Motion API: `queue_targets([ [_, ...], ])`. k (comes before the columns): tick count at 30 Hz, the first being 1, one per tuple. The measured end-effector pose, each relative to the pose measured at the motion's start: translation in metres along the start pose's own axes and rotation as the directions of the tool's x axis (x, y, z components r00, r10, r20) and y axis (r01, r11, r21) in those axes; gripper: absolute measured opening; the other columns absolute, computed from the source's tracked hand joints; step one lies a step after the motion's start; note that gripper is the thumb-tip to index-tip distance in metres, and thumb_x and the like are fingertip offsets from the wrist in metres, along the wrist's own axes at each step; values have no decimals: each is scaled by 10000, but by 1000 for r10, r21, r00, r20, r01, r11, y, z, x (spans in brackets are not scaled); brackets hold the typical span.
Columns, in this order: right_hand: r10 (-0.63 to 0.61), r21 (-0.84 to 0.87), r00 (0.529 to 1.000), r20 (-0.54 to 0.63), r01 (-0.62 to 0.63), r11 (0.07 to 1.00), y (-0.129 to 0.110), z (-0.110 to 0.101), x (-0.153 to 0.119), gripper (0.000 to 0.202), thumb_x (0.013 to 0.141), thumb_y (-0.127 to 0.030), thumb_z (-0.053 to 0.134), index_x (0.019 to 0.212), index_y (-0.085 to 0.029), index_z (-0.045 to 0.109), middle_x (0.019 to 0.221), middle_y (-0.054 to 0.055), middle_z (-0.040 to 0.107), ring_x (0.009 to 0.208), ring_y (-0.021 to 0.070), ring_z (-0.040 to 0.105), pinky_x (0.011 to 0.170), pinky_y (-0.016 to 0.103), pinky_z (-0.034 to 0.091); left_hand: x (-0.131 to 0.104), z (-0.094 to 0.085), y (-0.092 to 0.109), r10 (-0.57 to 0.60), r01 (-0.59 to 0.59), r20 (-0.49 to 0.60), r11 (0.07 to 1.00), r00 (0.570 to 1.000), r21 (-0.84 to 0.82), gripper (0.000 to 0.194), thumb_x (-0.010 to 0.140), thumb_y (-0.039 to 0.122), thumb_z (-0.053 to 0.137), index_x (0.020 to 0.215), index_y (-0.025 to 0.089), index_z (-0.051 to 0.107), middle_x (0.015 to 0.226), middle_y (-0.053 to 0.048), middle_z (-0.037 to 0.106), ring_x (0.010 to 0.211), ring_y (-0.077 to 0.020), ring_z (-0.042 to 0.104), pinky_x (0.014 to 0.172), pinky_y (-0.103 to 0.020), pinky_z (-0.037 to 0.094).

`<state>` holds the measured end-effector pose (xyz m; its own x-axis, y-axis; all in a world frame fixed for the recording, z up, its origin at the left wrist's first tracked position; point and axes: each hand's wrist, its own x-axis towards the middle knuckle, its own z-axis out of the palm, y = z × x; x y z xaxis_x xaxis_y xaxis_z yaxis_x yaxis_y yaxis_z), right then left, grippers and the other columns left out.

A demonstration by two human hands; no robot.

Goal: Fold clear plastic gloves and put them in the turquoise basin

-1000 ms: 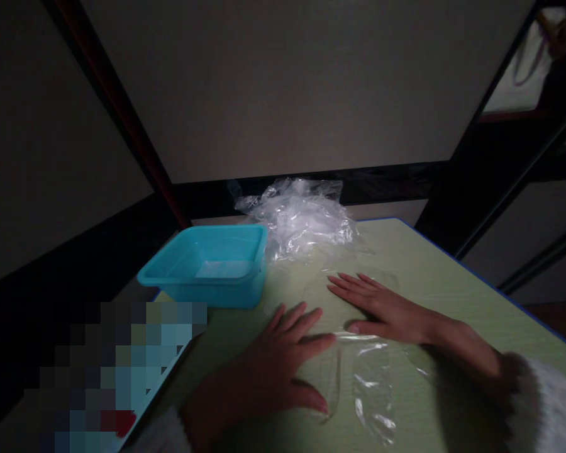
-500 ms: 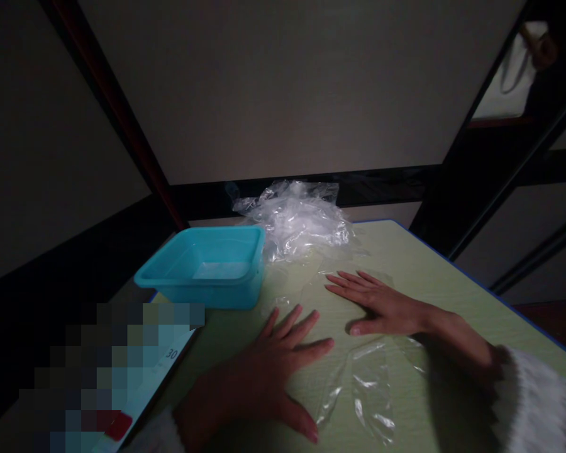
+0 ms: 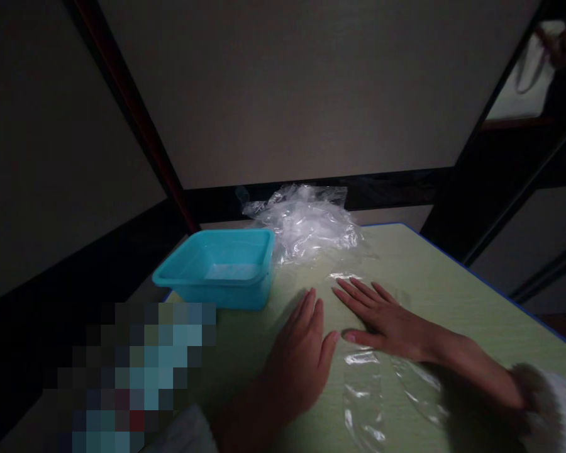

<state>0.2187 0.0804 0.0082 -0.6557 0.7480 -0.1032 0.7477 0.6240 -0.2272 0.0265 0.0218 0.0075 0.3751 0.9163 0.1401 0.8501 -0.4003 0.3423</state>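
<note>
Right hand [image 3: 387, 322], palm down with its fingers fanned out, lies over a thin, clear, flattened piece of plastic film [image 3: 364, 393] and grips nothing. Left hand [image 3: 299, 362] is beside it, fingers extended and nearly together, also holding nothing; its thumb tip is close to the right thumb, and whether it touches the film is hard to make out. The film runs out from beneath the right hand toward the wearer, its shiny creases showing on the pale green desk [image 3: 434, 286] with a blue edge. If either palm drags sideways, the film could bunch or fold, and being so light it might cling to the skin and lift. Farther back, a crumpled heap of clear plastic [image 3: 309, 226] sits near the far edge; a tug on a loose corner could slide it off. Left of the heap stands a turquoise rectangular plastic basin [image 3: 224, 294], its outer end seeming to reach past the desk's left side, so a bump from the left arm could tip it. Behind rises a dim grey panel [image 3: 283, 94].
</note>
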Motion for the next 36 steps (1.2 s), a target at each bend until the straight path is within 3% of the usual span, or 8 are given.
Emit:
queue_targets([
  [6, 93, -14, 996, -10, -93, 996, -12, 7, -2, 795, 829, -682, 285, 1444, -196, 150, 1494, 116, 111, 1345, 353, 51, 1027, 634, 95, 7, 10, -9, -60, 56, 11, 976, 998, 210, 556, 891, 261, 435, 1334, -60, 335, 1424, -244, 265, 1330, -311, 250, 1078, -440, 291],
  [11, 151, 22, 988, 11, -151, 988, -18, 5, -6, 786, 816, -687, 315, 1442, -251, 128, 1501, 93, 88, 1339, 375, 45, 988, 683, 91, 6, 13, -15, -54, 57, -18, 962, 998, 267, 690, 858, 430, 493, 1348, -28, 332, 1433, -221, 256, 1333, -347, 224, 1072, -487, 284],
  [15, 178, 55, 982, 68, -181, 982, -22, -2, -12, 856, 781, -706, 373, 1443, -215, 144, 1496, 125, 62, 1330, 402, 22, 958, 720, 88, 4, 13, -16, -74, 71, 2, 959, 997, 273, 779, 835, 561, 460, 1365, 6, 327, 1458, -191, 209, 1341, -374, 175, 1075, -515, 251],
  [18, 135, 96, 988, 76, -142, 985, -19, -13, -15, 856, 795, -686, 379, 1443, -170, 166, 1487, 148, 128, 1341, 382, 88, 988, 690, 124, 4, 13, -18, -54, 50, 9, 966, 998, 253, 803, 831, 608, 425, 1372, 24, 323, 1468, -176, 200, 1348, -368, 165, 1082, -506, 240],
  [22, 40, 126, 985, -169, -18, 992, -11, -21, -10, 678, 887, -575, 312, 1407, -140, 305, 1465, 126, 279, 1346, 291, 224, 1075, 550, 174, 5, 12, -23, 16, -20, 23, 975, 1000, 222, 820, 817, 635, 422, 1373, 41, 324, 1471, -165, 219, 1354, -353, 178, 1084, -501, 241],
  [24, -12, 148, 972, -235, 48, 988, -10, -18, -5, 623, 921, -518, 275, 1395, -117, 326, 1461, 124, 297, 1339, 250, 262, 1085, 475, 234, 6, 12, -24, 64, -70, 36, 976, 997, 207, 820, 815, 638, 423, 1377, 49, 319, 1473, -154, 226, 1358, -340, 180, 1089, -490, 236],
  [29, -124, 86, 982, -141, 137, 987, -13, 5, 8, 700, 919, -540, 247, 1401, -34, 272, 1465, 178, 227, 1350, 263, 209, 1089, 468, 229, 6, 12, -26, 104, -108, 30, 976, 994, 191, 834, 811, 658, 398, 1378, 51, 315, 1474, -142, 238, 1366, -325, 166, 1101, -469, 212],
  [36, -70, -28, 986, -152, 66, 997, 2, 14, 6, 686, 904, -582, 236, 1425, -134, 246, 1466, 123, 229, 1348, 260, 185, 1081, 497, 227, 7, 9, -23, 50, -61, 67, 983, 997, 175, 870, 780, 657, 458, 1388, 55, 300, 1482, -131, 216, 1366, -334, 156, 1102, -465, 204],
])
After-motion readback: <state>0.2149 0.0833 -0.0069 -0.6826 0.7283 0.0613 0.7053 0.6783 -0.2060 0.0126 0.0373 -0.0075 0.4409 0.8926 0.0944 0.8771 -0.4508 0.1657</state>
